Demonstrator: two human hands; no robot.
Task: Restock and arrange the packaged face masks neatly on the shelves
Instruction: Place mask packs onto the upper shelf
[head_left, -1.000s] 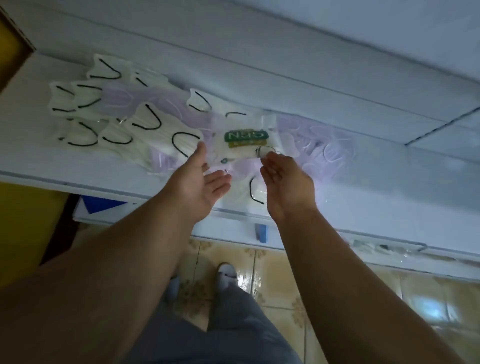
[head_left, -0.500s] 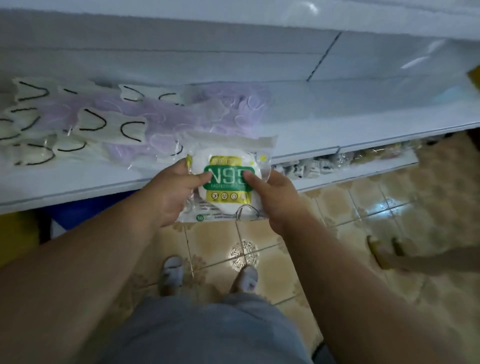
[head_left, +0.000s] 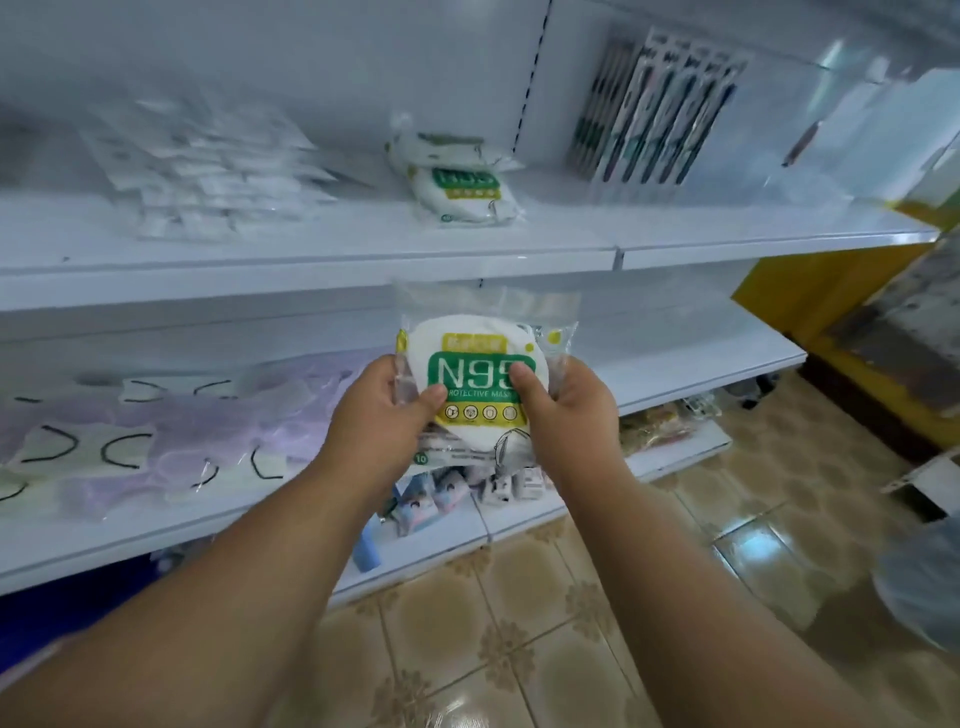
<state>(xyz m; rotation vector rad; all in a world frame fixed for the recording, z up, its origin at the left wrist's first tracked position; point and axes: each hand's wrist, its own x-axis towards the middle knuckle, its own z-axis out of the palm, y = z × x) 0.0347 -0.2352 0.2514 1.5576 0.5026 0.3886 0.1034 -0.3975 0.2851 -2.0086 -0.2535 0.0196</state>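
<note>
We held the clear plastic pack with the white mask and green N95 label (head_left: 480, 384) up in front of the white metal shelves (head_left: 311, 249). Our left hand (head_left: 382, 415) pinched its left side with the thumb on the front. Our right hand (head_left: 563, 402) pinched its right side the same way. The pack touched no shelf.

Half a second before, we held the pack lower, over the tan floor tiles (head_left: 509, 623), and we looked down. A second before, it lay on the lower shelf among the pale purple and white loose masks (head_left: 156, 441).

Now we could see the upper shelf, where a small pile of matching N95 packs (head_left: 462, 182) sat. We think our pack belonged on that pile.
</note>
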